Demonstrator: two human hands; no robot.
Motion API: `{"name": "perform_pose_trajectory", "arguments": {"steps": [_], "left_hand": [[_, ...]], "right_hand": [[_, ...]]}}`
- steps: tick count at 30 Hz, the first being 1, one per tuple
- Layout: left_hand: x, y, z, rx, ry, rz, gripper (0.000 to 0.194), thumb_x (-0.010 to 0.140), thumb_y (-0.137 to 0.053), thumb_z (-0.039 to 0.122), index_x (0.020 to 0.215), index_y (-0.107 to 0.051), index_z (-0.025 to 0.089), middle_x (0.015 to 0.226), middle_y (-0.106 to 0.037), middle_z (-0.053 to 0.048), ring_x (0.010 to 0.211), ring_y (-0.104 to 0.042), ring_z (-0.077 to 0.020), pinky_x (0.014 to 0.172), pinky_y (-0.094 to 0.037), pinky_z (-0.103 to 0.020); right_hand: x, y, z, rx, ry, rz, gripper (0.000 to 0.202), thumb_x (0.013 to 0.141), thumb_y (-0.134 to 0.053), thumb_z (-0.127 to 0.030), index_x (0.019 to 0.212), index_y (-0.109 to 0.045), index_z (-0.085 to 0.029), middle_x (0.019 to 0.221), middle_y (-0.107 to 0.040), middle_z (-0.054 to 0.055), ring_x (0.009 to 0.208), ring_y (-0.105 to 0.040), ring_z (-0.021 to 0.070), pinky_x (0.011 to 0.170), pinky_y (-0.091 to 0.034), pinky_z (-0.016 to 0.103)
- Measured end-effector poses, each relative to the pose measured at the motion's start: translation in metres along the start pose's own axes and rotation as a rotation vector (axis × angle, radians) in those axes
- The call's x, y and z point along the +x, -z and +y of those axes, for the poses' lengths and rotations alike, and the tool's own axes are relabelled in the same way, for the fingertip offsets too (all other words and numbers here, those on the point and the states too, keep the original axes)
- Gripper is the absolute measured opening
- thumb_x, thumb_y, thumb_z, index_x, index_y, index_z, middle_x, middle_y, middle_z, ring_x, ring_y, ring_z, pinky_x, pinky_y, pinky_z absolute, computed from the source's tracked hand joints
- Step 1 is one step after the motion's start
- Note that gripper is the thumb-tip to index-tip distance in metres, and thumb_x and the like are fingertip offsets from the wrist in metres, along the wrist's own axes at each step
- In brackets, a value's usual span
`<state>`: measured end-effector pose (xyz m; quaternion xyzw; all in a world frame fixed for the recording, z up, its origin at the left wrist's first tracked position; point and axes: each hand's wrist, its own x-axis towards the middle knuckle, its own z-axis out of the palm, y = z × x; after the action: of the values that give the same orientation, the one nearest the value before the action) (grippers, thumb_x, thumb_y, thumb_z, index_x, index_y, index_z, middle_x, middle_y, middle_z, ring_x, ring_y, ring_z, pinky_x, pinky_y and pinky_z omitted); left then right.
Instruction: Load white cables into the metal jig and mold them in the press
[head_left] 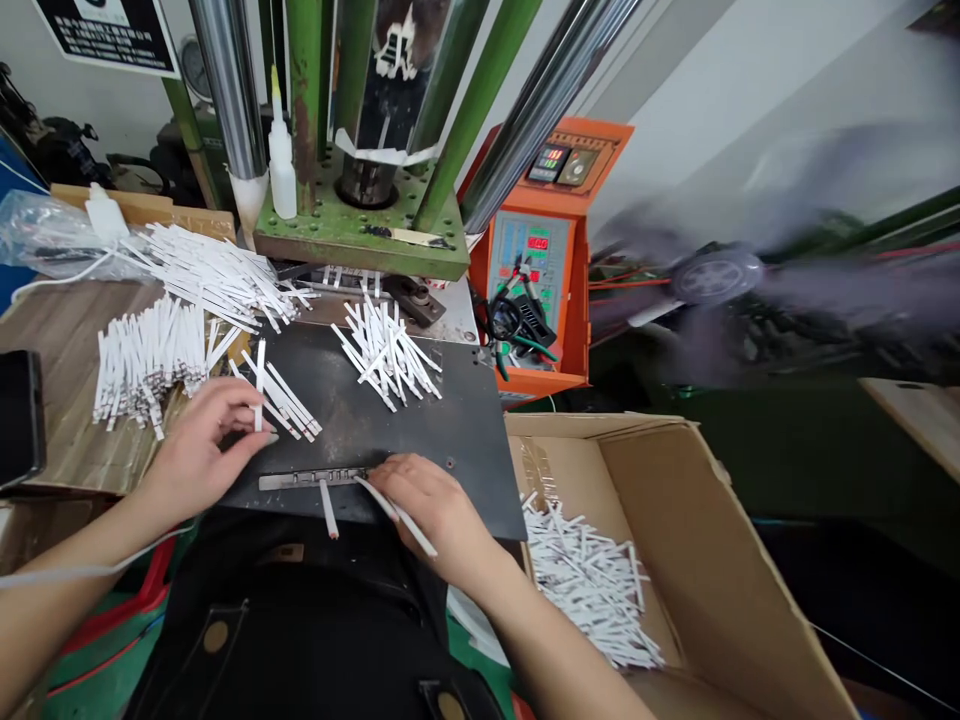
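Note:
My left hand [217, 435] pinches a white strip [259, 385] upright between thumb and fingers, beside a few loose strips [292, 405] on the black work plate [352, 385]. At the plate's front edge lies a slotted metal bar [300, 480]. One white strip [328, 510] sticks out of the bar toward my body. My right hand [420, 500] is closed at the bar's right end, with white strips [412, 528] under and between its fingers. Its fingertips are partly hidden.
White strips lie in piles at the left [154, 355], upper left [217, 275] and plate's back [386, 350]. A green press [360, 235] stands behind. Right are an orange control box [570, 300] and a cardboard box [690, 530] holding strips. A phone [21, 415] lies far left.

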<state>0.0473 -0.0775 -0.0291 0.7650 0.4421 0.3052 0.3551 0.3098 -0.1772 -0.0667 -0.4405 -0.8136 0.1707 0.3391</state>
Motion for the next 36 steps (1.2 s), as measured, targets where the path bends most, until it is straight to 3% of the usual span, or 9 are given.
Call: {"name": "perform_pose_trajectory", "arguments": {"steps": [3, 7, 13, 17, 24, 27, 29, 31, 36], "left_hand": [[-0.005, -0.004, -0.008, -0.274, 0.231, 0.123, 0.053, 0.071, -0.075, 0.044, 0.114, -0.056, 0.019, 0.118, -0.059, -0.010, 0.079, -0.069, -0.0159, 0.080, -0.057, -0.033], [-0.013, -0.018, -0.009, -0.301, 0.304, -0.136, 0.033, 0.071, -0.073, 0.047, 0.078, -0.070, 0.015, 0.093, -0.072, -0.009, 0.078, -0.070, -0.0211, 0.074, -0.057, -0.032], [-0.023, -0.028, -0.009, 0.003, -0.025, -0.248, 0.015, 0.084, -0.061, 0.030, 0.079, -0.069, 0.019, 0.082, -0.073, -0.001, 0.078, -0.068, -0.0155, 0.075, -0.051, -0.023], [-0.024, -0.023, -0.001, 0.185, -0.191, -0.357, 0.013, 0.091, -0.049, 0.021, 0.082, -0.059, 0.019, 0.082, -0.067, 0.001, 0.076, -0.064, -0.0118, 0.070, -0.045, -0.021], [-0.018, -0.014, 0.020, 0.491, -0.273, -0.581, 0.016, 0.096, -0.039, 0.018, 0.100, -0.054, 0.022, 0.085, -0.064, 0.000, 0.075, -0.063, -0.0156, 0.064, -0.042, -0.025], [-0.019, -0.001, 0.001, 0.570, -0.276, -0.460, 0.023, 0.097, -0.041, 0.024, 0.115, -0.054, 0.021, 0.111, -0.066, -0.006, 0.101, -0.063, -0.0194, 0.085, -0.046, -0.030], [-0.019, 0.003, -0.015, 0.722, -0.244, -0.298, 0.031, 0.095, -0.043, 0.028, 0.122, -0.054, 0.015, 0.126, -0.060, -0.014, 0.116, -0.057, -0.0275, 0.105, -0.035, -0.046], [-0.017, 0.000, -0.027, 0.859, -0.184, -0.224, 0.040, 0.094, -0.043, 0.028, 0.127, -0.052, 0.008, 0.132, -0.056, -0.021, 0.121, -0.053, -0.0347, 0.111, -0.020, -0.059], [-0.005, -0.025, -0.029, 0.834, -0.122, -0.348, 0.049, 0.093, -0.031, 0.017, 0.139, -0.041, 0.004, 0.142, -0.045, -0.022, 0.134, -0.041, -0.0341, 0.113, -0.006, -0.064]], "right_hand": [[-0.002, -0.002, 0.003, 0.006, -0.020, 0.003, 0.018, 0.090, -0.046, -0.009, 0.101, -0.059, -0.016, 0.089, -0.065, 0.010, 0.086, -0.059, 0.0223, 0.077, -0.050, 0.036], [0.000, -0.002, 0.005, 0.002, -0.025, -0.024, 0.017, 0.091, -0.046, -0.011, 0.101, -0.059, -0.015, 0.089, -0.065, 0.010, 0.086, -0.058, 0.0224, 0.077, -0.050, 0.036], [-0.006, -0.006, 0.011, -0.111, -0.161, -0.028, 0.018, 0.091, -0.054, -0.019, 0.108, -0.060, -0.016, 0.099, -0.063, 0.012, 0.092, -0.055, 0.0245, 0.081, -0.049, 0.040], [-0.012, -0.010, 0.012, -0.097, -0.185, -0.001, 0.012, 0.092, -0.053, -0.016, 0.099, -0.061, -0.016, 0.090, -0.062, 0.010, 0.084, -0.055, 0.0225, 0.075, -0.049, 0.037], [-0.002, 0.016, 0.009, 0.023, -0.172, -0.241, 0.016, 0.092, -0.051, -0.015, 0.100, -0.064, -0.015, 0.092, -0.064, 0.011, 0.088, -0.058, 0.0221, 0.076, -0.052, 0.035], [0.009, 0.029, 0.014, 0.099, -0.205, -0.304, 0.022, 0.093, -0.048, -0.014, 0.108, -0.064, -0.018, 0.103, -0.066, 0.010, 0.099, -0.060, 0.0205, 0.087, -0.052, 0.035], [0.025, 0.024, 0.018, 0.136, -0.244, -0.287, 0.026, 0.092, -0.050, -0.012, 0.113, -0.062, -0.019, 0.115, -0.064, 0.010, 0.100, -0.062, 0.0191, 0.090, -0.052, 0.035], [0.047, 0.009, 0.021, 0.157, -0.277, -0.283, 0.037, 0.087, -0.055, -0.009, 0.122, -0.058, -0.018, 0.128, -0.057, 0.013, 0.097, -0.064, 0.0182, 0.092, -0.052, 0.037], [0.093, -0.038, 0.015, 0.122, -0.253, -0.329, 0.061, 0.077, -0.063, -0.002, 0.135, -0.047, -0.011, 0.137, -0.048, 0.020, 0.126, -0.049, 0.0263, 0.109, -0.038, 0.044]]}}
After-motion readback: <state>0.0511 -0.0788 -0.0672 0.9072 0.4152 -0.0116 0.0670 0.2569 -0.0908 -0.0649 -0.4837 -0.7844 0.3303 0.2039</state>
